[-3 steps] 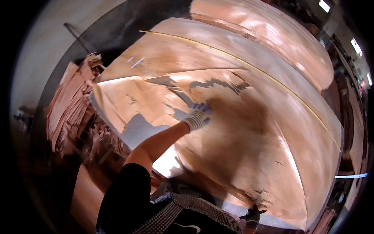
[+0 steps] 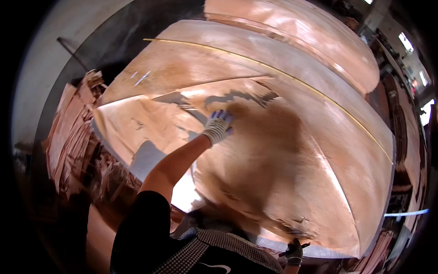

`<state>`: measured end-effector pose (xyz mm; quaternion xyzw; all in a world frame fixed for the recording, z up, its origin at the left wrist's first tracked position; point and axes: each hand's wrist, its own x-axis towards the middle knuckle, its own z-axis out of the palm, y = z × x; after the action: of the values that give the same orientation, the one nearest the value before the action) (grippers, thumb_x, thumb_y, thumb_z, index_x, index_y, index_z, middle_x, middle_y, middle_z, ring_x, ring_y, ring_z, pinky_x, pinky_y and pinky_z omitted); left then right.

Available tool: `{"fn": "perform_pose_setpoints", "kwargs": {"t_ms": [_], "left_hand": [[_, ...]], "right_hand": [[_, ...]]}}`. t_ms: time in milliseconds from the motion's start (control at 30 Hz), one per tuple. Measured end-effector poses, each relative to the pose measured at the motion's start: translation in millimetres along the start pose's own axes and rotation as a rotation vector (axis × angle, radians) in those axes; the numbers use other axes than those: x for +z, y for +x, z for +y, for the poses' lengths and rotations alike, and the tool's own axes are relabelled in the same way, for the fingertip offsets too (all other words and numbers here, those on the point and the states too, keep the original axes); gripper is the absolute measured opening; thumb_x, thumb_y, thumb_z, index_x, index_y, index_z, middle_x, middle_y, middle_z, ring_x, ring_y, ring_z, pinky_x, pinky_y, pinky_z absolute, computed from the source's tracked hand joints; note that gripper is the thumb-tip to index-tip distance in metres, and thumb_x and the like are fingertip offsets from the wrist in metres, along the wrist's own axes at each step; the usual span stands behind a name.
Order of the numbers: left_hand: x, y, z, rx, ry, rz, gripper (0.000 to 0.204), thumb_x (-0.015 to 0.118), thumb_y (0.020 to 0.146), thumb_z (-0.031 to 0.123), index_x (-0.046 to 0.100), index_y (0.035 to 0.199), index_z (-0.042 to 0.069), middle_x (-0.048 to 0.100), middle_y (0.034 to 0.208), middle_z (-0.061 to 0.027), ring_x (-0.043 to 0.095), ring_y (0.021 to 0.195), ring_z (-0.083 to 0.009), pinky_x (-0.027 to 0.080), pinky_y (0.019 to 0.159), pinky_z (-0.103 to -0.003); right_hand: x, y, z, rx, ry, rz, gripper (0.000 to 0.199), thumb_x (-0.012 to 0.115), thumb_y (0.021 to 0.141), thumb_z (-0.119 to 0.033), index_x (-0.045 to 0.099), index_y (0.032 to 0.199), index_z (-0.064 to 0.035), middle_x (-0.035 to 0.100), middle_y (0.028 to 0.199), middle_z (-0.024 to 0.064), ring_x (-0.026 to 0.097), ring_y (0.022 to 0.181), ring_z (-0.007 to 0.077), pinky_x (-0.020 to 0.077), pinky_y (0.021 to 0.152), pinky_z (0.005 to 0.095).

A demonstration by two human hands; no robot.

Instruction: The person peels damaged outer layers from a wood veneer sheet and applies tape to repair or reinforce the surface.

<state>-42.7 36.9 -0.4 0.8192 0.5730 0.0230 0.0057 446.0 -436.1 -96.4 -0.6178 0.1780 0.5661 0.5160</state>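
My left hand (image 2: 217,126), in a pale striped glove with purple fingertips, lies with fingers spread on a torn sheet of tan wood veneer (image 2: 246,150). Jagged gaps in the sheet show a grey surface (image 2: 148,157) beneath, close to that hand. Down at the near edge, my right hand (image 2: 294,253), in a dark glove with a light cuff, is closed around a slim black knife-like tool (image 2: 288,251). Ragged dark splits in the veneer run just beyond it. The tool's exact kind is too small to make out.
A thin yellow strip (image 2: 269,66) crosses the far part of the sheets. Behind it rises a large veneer stack (image 2: 296,36). Broken veneer scraps (image 2: 75,137) pile up at the left. More stacked sheets (image 2: 401,123) stand along the right side, near a bluish-white strip (image 2: 406,213).
The whole view has shifted, moving the sheets leftward in the picture. My left hand has slid slightly away from me over the veneer. My right hand keeps its hold on the tool.
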Motion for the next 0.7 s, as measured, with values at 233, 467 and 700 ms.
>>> {"fn": "perform_pose_setpoints", "kwargs": {"t_ms": [233,467,700], "left_hand": [[42,123,7,-0.211,0.035,0.002,0.071,0.051,0.080,0.047,0.031,0.135,0.006,0.026,0.142,-0.0168,0.022,0.132,-0.0344,0.013,0.107,-0.051],[64,110,-3,-0.209,-0.116,0.052,0.076,0.054,0.078,0.049,0.031,0.134,0.003,0.026,0.141,-0.0190,0.023,0.131,-0.0340,0.016,0.107,-0.047],[32,79,6,-0.030,-0.051,-0.017,0.073,0.056,0.078,0.046,0.032,0.134,0.007,0.026,0.141,-0.0196,0.022,0.131,-0.0365,0.015,0.105,-0.052]], "right_hand": [[-24,-16,-53,0.004,-0.043,0.174,0.009,0.068,0.077,-0.019,0.060,0.074,-0.0149,0.053,0.059,-0.0003,0.050,0.048,0.0160,0.0394,0.042,0.0268],[4,-19,-47,-0.050,-0.053,0.287,0.004,0.064,0.079,-0.013,0.061,0.081,-0.0109,0.054,0.063,0.0003,0.053,0.055,0.0169,0.0455,0.051,0.0267],[-10,-8,-47,-0.098,-0.136,0.169,0.009,0.063,0.079,-0.013,0.063,0.088,-0.0082,0.056,0.070,0.0039,0.055,0.061,0.0179,0.0445,0.049,0.0269]]}}
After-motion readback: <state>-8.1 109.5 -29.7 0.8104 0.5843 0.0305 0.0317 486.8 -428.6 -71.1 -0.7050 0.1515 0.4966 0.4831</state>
